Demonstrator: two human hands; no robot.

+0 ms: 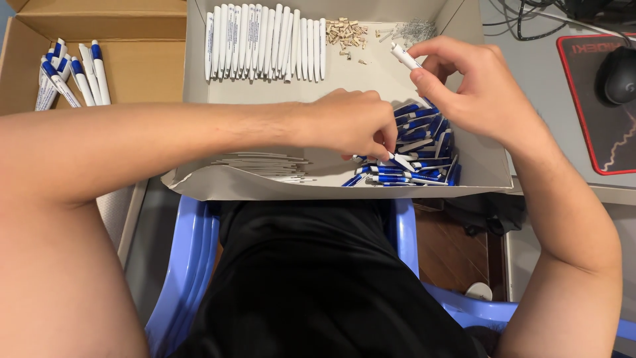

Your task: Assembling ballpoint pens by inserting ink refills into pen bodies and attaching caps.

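The right hand [477, 89] holds a white pen barrel [404, 56] pinched between thumb and fingertips, so that the barrel juts up and to the left out of the grip, its free end just short of a small heap of metal springs [416, 30] at the far wall of the shallow white box [265, 185]. The wrist is bent inward and the forearm runs down the right side of the view. The left hand [354, 122] reaches across from the left, palm down and knuckles raised, its fingertips closed together on one piece at the near edge of the pile of blue pen tops [421, 142], which lies in the box's near right corner, directly under and between the two hands. Further along the far wall stand a row of white barrels [265, 43] laid side by side and a scatter of small tan parts [346, 31]. A sheaf of thin white refills [262, 166] lies by the near wall under the left forearm. Finished blue and white pens [69, 76] rest in a cardboard box [132, 26] to the left.
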